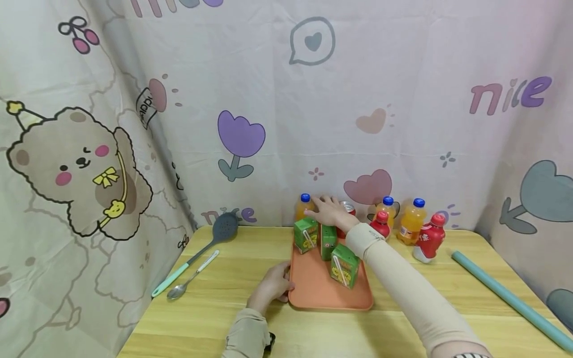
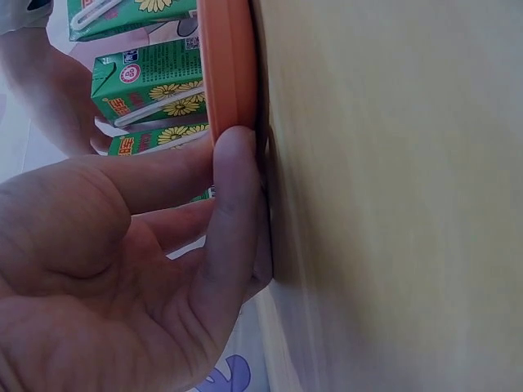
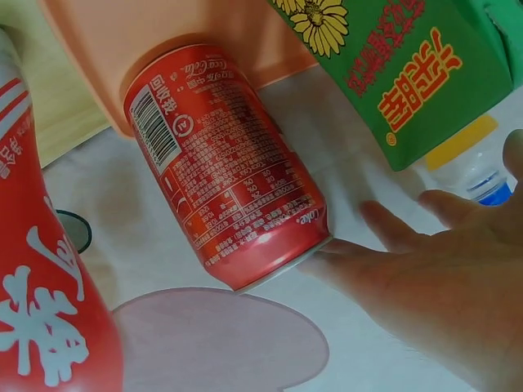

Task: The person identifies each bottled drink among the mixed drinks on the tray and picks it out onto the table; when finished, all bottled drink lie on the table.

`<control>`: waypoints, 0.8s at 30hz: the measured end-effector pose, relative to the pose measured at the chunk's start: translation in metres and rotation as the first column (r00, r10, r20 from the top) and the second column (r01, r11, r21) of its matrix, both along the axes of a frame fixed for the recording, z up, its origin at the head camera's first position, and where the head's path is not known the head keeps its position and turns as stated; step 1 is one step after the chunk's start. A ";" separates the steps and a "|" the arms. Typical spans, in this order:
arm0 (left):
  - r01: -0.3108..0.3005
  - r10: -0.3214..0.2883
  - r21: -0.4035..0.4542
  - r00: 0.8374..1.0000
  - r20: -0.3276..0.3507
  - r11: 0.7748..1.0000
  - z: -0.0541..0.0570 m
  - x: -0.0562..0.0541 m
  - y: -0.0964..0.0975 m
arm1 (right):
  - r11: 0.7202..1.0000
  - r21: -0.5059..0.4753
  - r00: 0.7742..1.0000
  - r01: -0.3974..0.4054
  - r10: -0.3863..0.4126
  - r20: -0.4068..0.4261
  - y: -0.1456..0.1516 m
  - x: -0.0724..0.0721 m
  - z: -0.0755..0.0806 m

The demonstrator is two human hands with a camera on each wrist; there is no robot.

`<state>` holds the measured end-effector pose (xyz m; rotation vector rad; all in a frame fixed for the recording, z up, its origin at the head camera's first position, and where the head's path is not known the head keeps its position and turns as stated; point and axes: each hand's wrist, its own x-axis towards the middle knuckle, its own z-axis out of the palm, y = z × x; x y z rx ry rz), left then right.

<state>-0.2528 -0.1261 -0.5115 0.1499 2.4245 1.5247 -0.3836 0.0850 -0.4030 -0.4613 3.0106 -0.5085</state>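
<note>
My left hand [image 1: 274, 283] pinches the left rim of an orange tray [image 1: 313, 291], thumb and fingers at its edge in the left wrist view. On the tray stand three green drink cartons with straws: one at the back left [image 1: 306, 235], one in the middle [image 1: 328, 243] and one nearer the front right [image 1: 344, 267]. A red Coca-Cola can [image 3: 229, 171] stands at the tray's back right. My right hand [image 1: 332, 213] reaches over the cartons, fingers spread, between the can and an orange drink bottle [image 1: 304, 206] with a blue cap.
Right of the tray stand two more orange drink bottles [image 1: 410, 223] and two red bottles [image 1: 430, 237]. A teal rod [image 1: 510, 297] lies along the table's right side. On the left lie a slotted turner [image 1: 225, 227] and a metal spoon [image 1: 178, 291]. Printed curtain [image 1: 286, 124] hangs behind.
</note>
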 end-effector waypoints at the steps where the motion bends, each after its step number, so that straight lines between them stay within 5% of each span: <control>1: -0.001 0.001 0.000 1.000 0.001 1.000 0.000 0.000 0.000 | 1.000 0.001 1.000 0.001 -0.001 0.001 0.000 -0.001 0.001; 15: 0.001 -0.001 -0.010 1.000 -0.001 1.000 0.005 0.002 -0.001 | 0.999 0.032 1.000 -0.027 0.027 -0.010 -0.003 -0.013 0.002; 24: -0.010 0.010 -0.018 1.000 0.013 1.000 0.004 0.003 0.001 | 0.997 0.075 0.999 0.034 -0.035 0.015 -0.008 -0.018 0.003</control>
